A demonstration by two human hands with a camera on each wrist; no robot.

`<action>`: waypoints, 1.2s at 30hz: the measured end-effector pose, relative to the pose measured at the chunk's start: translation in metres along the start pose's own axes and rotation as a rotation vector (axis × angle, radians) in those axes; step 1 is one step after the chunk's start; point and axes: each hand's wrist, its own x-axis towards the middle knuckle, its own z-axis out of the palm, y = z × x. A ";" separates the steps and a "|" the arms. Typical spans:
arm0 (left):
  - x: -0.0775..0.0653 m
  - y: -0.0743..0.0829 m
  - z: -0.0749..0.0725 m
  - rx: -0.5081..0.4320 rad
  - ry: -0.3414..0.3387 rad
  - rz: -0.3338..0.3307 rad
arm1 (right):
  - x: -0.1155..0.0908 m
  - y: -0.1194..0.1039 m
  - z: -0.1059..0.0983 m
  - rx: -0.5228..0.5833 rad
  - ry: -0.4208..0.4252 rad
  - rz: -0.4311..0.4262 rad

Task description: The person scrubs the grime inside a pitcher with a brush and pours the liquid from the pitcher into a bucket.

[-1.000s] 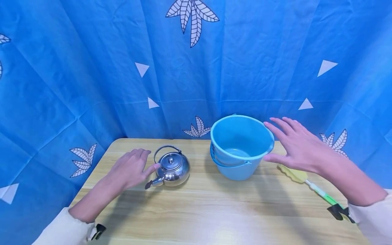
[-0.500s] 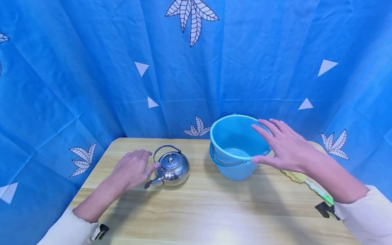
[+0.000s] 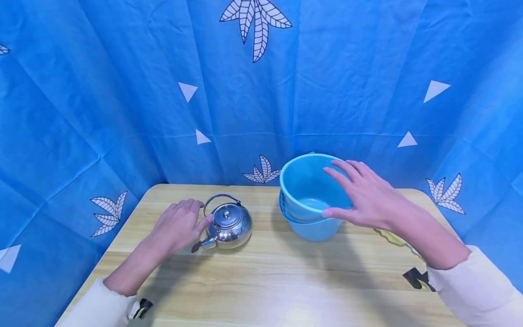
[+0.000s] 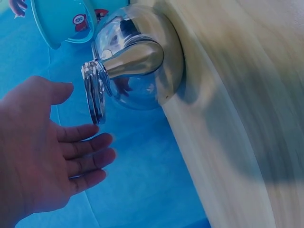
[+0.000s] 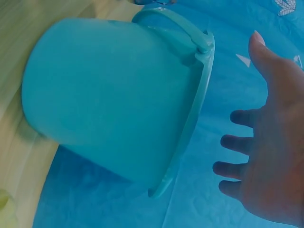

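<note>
The bucket [image 3: 310,190] is standing upright on the bench [image 3: 261,286]. The kettle [image 3: 232,234] is sitting left of the bucket, lid on, its spout pointing away from the bucket. On the kettle's side farther from the bucket, the left hand [image 3: 180,225] is hovering just beside the lid, its grip standing wide, thumb well apart from the fingers; whether a fingertip is touching cannot be told. The right hand [image 3: 369,197] is hovering by the bucket's right rim, apart from it, its grip standing wide too. Right of the bucket, a yellow scrubber [image 3: 391,236] is lying partly hidden; behind the bucket, a blue cloth [image 3: 245,104] is hanging.
</note>
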 end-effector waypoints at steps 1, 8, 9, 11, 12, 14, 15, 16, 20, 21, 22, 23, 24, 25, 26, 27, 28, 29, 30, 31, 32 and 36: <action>0.001 0.000 0.000 0.001 0.004 0.000 | 0.001 -0.001 0.001 0.000 0.001 -0.002; 0.005 0.003 0.003 0.021 0.009 -0.006 | 0.003 -0.007 0.004 0.014 -0.008 -0.010; 0.005 0.003 0.004 0.025 0.007 -0.010 | 0.004 -0.008 0.005 0.019 -0.011 -0.012; 0.005 0.004 0.005 0.032 0.008 -0.018 | 0.006 -0.010 0.006 0.028 -0.008 -0.020; 0.005 0.004 0.005 0.032 0.012 -0.024 | 0.007 -0.011 0.007 0.030 -0.004 -0.025; 0.006 0.006 0.006 0.037 0.026 -0.035 | 0.010 -0.013 0.009 0.029 0.004 -0.032; 0.006 0.007 0.006 0.039 0.033 -0.040 | 0.011 -0.013 0.009 0.029 0.008 -0.036; 0.007 0.008 0.007 0.040 0.042 -0.041 | 0.013 -0.014 0.010 0.026 0.012 -0.045; 0.010 0.013 0.010 0.053 0.074 -0.053 | 0.018 -0.017 0.011 0.018 0.015 -0.067; 0.010 0.014 0.012 0.058 0.083 -0.054 | 0.019 -0.018 0.011 0.017 0.015 -0.073; 0.010 0.015 0.012 0.065 0.094 -0.056 | 0.020 -0.019 0.012 0.016 0.015 -0.075; 0.010 0.016 0.013 0.074 0.103 -0.058 | 0.021 -0.020 0.012 0.017 0.015 -0.075; 0.010 0.017 0.013 0.082 0.113 -0.060 | 0.022 -0.021 0.013 0.017 0.016 -0.076; 0.010 0.017 0.014 0.090 0.120 -0.062 | 0.022 -0.022 0.013 0.018 0.012 -0.075; 0.011 0.018 0.014 0.098 0.126 -0.065 | 0.023 -0.023 0.013 0.020 0.007 -0.074; 0.011 0.018 0.015 0.107 0.131 -0.068 | 0.024 -0.024 0.013 0.021 0.004 -0.071; 0.011 0.019 0.015 0.116 0.134 -0.072 | 0.024 -0.025 0.013 0.024 0.002 -0.071; 0.011 0.019 0.016 0.124 0.135 -0.076 | 0.025 -0.026 0.013 0.027 0.001 -0.073; 0.011 0.019 0.017 0.130 0.136 -0.082 | 0.025 -0.028 0.013 0.028 0.000 -0.074; 0.011 0.019 0.018 0.138 0.139 -0.086 | 0.026 -0.029 0.013 0.029 -0.001 -0.075; 0.011 0.020 0.019 0.148 0.147 -0.084 | 0.026 -0.030 0.013 0.032 0.000 -0.080; 0.011 0.021 0.025 0.188 0.235 -0.065 | 0.030 -0.034 0.013 0.041 -0.002 -0.098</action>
